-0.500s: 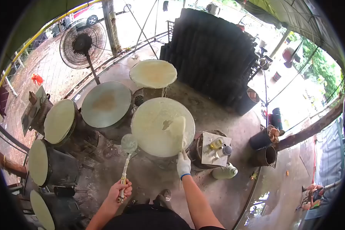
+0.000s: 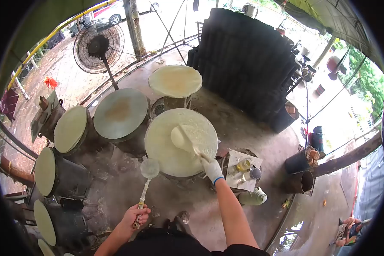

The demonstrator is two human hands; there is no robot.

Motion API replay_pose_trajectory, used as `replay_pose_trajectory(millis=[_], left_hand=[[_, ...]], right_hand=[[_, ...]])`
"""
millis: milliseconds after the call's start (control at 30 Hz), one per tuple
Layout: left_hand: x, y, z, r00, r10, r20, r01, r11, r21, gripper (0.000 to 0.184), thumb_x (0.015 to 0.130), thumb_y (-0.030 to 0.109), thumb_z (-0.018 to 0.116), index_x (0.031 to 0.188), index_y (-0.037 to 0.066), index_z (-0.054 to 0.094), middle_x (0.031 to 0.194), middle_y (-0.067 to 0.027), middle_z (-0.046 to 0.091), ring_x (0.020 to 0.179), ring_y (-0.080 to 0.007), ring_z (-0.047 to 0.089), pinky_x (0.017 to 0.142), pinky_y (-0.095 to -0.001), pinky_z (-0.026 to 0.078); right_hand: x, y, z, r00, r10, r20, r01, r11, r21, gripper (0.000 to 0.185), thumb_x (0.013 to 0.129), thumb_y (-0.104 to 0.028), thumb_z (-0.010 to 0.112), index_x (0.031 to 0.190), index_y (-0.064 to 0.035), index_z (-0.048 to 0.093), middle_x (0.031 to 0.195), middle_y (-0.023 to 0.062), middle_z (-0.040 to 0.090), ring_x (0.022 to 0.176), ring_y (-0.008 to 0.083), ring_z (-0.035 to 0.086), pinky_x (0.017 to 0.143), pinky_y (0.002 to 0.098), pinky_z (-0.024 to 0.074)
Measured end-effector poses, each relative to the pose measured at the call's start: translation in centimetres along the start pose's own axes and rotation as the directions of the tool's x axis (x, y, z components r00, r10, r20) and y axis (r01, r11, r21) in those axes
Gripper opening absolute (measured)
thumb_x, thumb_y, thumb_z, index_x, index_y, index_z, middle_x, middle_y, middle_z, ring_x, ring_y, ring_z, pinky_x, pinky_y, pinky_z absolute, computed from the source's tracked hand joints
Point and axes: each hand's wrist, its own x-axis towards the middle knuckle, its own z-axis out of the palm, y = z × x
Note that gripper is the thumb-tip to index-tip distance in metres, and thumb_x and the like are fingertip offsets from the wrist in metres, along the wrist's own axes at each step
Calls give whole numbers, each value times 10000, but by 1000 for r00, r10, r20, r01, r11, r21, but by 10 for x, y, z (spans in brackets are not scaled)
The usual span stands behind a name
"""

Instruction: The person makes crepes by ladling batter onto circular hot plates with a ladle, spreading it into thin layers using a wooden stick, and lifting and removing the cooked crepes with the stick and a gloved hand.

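Note:
My left hand (image 2: 135, 215) is closed around the handle of a ladle (image 2: 149, 169), whose pale-coated bowl is held at the near left edge of a large round griddle (image 2: 158, 147). A thin pale layer covers this griddle, with a thicker round patch of batter (image 2: 181, 137) near its middle. In a white glove, my right hand (image 2: 212, 168) grips a pale, batter-coated spreader (image 2: 191, 143) at the griddle's near right side. The spreader lies across the batter patch, and its gripped end is hidden by the glove.
More round griddles (image 2: 120, 114) stand in an arc to the left, several with pale sheets. Beside my right hand, jars (image 2: 244, 164) stand on a board (image 2: 233, 158). A fan (image 2: 99, 46), a tall dark stack (image 2: 243, 64) and buckets (image 2: 296, 163) surround the area. Another person (image 2: 350, 230) is at lower right.
The spreader has swung leftward across the griddle, and a round batter patch now shows at its middle. My right hand moved slightly up and right. The ladle stays in my left hand.

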Motion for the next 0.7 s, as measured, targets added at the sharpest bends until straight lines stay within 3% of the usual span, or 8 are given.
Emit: replay_pose_trajectory(millis=[100, 200, 233, 400, 467, 567, 667, 700], left_hand=[[4, 4, 2, 1000, -8, -15, 9, 998, 65, 68, 900, 27, 522, 945, 51, 477, 750, -81, 532, 463, -102, 413, 398, -252, 338], [19, 11, 15, 999, 34, -35, -25, 975, 220, 76, 896, 58, 535, 914, 55, 461, 711, -72, 530, 438, -106, 415, 373, -263, 326], [29, 15, 19, 997, 61, -41, -45, 949, 312, 86, 895, 71, 538, 909, 54, 455, 705, -74, 530, 434, -113, 426, 369, -268, 329], [94, 11, 31, 934, 342, -104, -145, 628, 765, 130, 885, 116, 537, 915, 39, 435, 662, -87, 510, 423, -161, 477, 363, -305, 360], [118, -4, 39, 871, 478, -114, -147, 474, 868, 147, 884, 127, 537, 920, 34, 429, 623, -86, 491, 418, -176, 488, 363, -316, 369], [125, -17, 69, 899, 413, -143, -135, 573, 809, 143, 872, 125, 546, 878, 39, 432, 581, -67, 469, 419, -167, 488, 362, -306, 359], [115, 20, 75, 984, 175, -45, -134, 873, 470, 130, 876, 100, 545, 830, 51, 432, 559, -33, 427, 410, -137, 461, 352, -283, 337], [91, 43, 74, 991, 42, 129, -74, 965, 253, 133, 882, 55, 529, 795, 61, 428, 549, 0, 376, 402, -99, 417, 340, -262, 321]], right_hand=[[9, 2, 5, 998, 4, -59, -11, 993, -119, 398, 916, -227, 546, 1262, -31, 572, 915, 83, 680, 797, 142, 593, 746, 252, 467], [-28, -22, -3, 947, 217, 236, -232, 972, 37, 390, 925, -249, 550, 1274, -78, 577, 763, 23, 623, 596, 94, 524, 551, 223, 420], [-45, -27, -11, 935, 236, 265, -262, 963, 63, 382, 934, -273, 554, 1288, -133, 576, 655, -35, 516, 462, 48, 406, 422, 203, 315], [-126, 3, 19, 846, 527, -81, -381, 703, 600, 343, 938, -242, 566, 1277, -201, 587, 613, -66, 438, 424, 31, 344, 377, 216, 307], [-146, -12, 56, 814, 578, -48, -454, 687, 568, 353, 933, -253, 581, 1284, -216, 578, 622, -52, 450, 396, 59, 363, 356, 227, 317], [-136, -6, 92, 851, 516, 99, -478, 682, 553, 377, 930, -265, 585, 1298, -189, 565, 634, -37, 465, 414, 75, 386, 363, 232, 315], [-122, -30, 78, 865, 475, 164, -484, 700, 526, 393, 926, -258, 588, 1304, -154, 552, 644, -15, 507, 432, 68, 406, 372, 223, 310], [-123, -35, 63, 885, 437, 165, -451, 711, 539, 387, 929, -250, 582, 1303, -151, 552, 646, -14, 512, 427, 63, 396, 372, 217, 306]])
